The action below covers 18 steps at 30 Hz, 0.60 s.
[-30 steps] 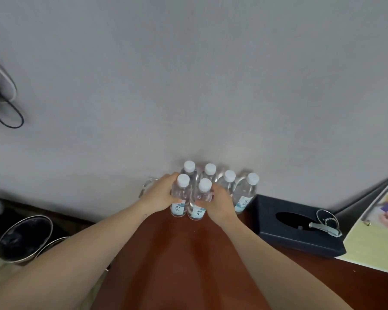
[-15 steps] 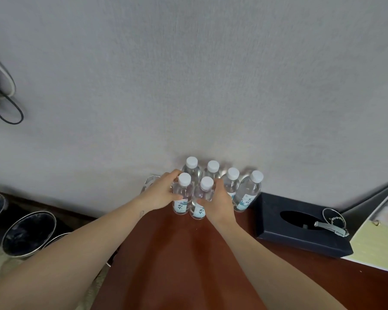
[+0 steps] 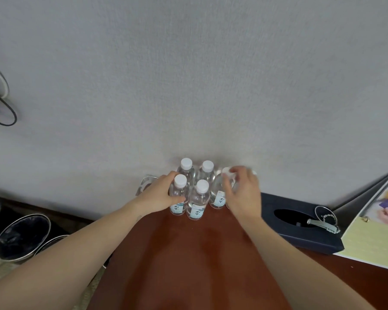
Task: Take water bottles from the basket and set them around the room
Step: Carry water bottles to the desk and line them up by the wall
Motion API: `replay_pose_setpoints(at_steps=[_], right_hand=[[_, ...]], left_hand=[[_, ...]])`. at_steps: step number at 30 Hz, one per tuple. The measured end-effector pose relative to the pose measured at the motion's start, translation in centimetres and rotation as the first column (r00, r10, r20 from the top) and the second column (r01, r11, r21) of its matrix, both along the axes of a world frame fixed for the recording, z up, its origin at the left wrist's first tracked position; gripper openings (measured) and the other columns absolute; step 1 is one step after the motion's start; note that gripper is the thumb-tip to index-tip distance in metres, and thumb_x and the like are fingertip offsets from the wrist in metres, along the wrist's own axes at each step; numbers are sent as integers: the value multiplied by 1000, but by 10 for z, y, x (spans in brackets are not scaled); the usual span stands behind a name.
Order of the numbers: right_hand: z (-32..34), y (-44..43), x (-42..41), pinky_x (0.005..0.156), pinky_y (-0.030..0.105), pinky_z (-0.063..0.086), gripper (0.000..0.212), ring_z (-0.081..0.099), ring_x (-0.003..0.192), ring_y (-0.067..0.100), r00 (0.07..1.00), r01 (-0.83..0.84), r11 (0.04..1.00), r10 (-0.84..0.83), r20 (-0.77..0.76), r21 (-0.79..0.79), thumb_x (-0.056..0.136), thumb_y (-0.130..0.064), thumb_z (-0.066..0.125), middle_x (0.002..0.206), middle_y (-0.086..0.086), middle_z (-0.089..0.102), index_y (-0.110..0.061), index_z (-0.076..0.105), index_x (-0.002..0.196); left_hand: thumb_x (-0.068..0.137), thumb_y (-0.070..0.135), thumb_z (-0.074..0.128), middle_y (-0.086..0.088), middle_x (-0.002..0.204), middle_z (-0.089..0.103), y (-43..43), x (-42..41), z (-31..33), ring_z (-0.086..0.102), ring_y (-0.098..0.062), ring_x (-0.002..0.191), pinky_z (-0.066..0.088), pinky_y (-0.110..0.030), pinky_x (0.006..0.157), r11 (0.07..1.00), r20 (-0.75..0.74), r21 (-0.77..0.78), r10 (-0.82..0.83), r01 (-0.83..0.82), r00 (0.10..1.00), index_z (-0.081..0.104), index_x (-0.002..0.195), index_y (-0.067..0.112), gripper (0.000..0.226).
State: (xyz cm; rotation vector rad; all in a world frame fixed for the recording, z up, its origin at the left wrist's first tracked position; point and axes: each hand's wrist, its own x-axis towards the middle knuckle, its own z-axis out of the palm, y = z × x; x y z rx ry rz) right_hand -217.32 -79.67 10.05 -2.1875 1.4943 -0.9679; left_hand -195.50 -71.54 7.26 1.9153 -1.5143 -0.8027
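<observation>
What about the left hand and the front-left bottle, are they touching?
Touching. The head view shows the left hand curled around the front-left bottle, thumb lying across its body.

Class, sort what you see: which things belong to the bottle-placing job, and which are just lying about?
Job: water bottles, left hand gripping one, right hand over others, wooden table.
Lying about: dark tissue box, binder, waste bins, black cable.
</observation>
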Motion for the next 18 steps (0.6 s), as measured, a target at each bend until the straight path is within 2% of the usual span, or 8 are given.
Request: replay_pose_setpoints(at_steps=[2,4,6,9,14,18], right_hand=[[6,-24,-21,79,35,41,24,48,100,29,995,100,993,-102,-23,-61,93,-24,52,108,10,57,-14,57,114],[10,-45,-37,88,41,42,32,46,108,34,979,126,992,-120,-164,25,91,-15,54,122,13,53,-14,54,123],[10,-56,-46,87,38,43,34,52,107,33,970,73,980,-27,-241,186,93,-19,52,125,12,55,-18,51,127],[10,-53,-48,86,36,47,33,61,99,27,974,-9,954,77,-215,300,94,-32,53,116,4,62,-26,51,127],[9,-44,-53,77,38,49,22,61,91,31,910,-25,981,103,-402,194,95,-21,51,104,7,62,-19,51,117],[14,-37,-62,70,34,43,25,60,89,30,857,-30,985,112,-502,169,94,-24,54,100,7,61,-15,52,117]], left_hand=[[80,39,74,8,111,54,1,1,2,52,-6,96,43,-26,82,999,32,-42,8,-6,999,46,125,39,53],[80,38,75,8,115,53,1,1,6,53,-9,105,44,-32,91,998,60,-69,-3,7,998,48,121,41,49],[82,33,74,8,116,53,1,2,12,53,-8,108,44,-30,93,996,43,-86,-24,27,999,49,123,40,48],[86,23,70,8,113,56,-1,3,17,55,-8,103,44,-27,88,992,49,-109,-51,56,997,53,119,36,39],[89,16,66,0,111,60,-4,0,21,57,-15,103,46,-34,91,993,45,-89,-67,71,997,56,111,27,27],[90,17,64,-2,111,58,-4,-3,21,55,-17,103,46,-34,90,995,65,-69,-64,69,996,53,111,25,24]])
